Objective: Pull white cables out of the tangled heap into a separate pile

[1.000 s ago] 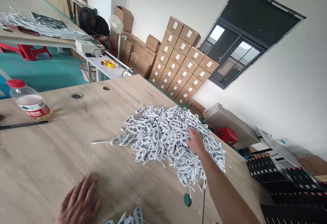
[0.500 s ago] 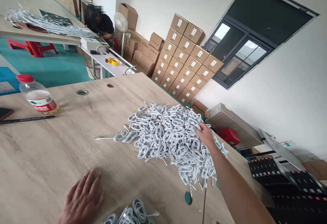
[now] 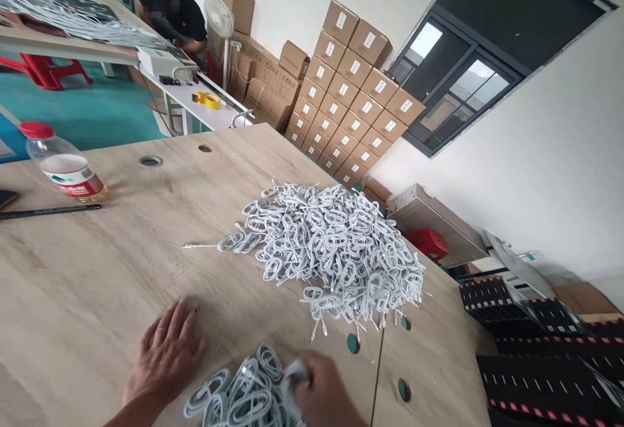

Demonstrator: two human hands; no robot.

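A large heap of coiled white cables (image 3: 336, 245) lies on the wood-look table (image 3: 121, 264). Nearer to me is a smaller pile of coiled cables (image 3: 248, 394). My right hand (image 3: 324, 388), blurred by motion, is closed round a coiled cable (image 3: 293, 381) at the right side of this small pile. My left hand (image 3: 168, 349) rests flat on the tabletop left of the small pile, fingers stretched out and holding nothing.
A bottle with a red cap (image 3: 68, 167) and a black pen-like stick (image 3: 53, 211) are at the left. Stacked cartons (image 3: 351, 95) stand beyond the table. Black boxes (image 3: 546, 375) are at the right. A co-worker (image 3: 175, 17) sits at the back left.
My right hand has come back from the large heap to the small pile, bringing a coiled cable. A few coils have slid at the heap's near edge. My left hand stays flat.
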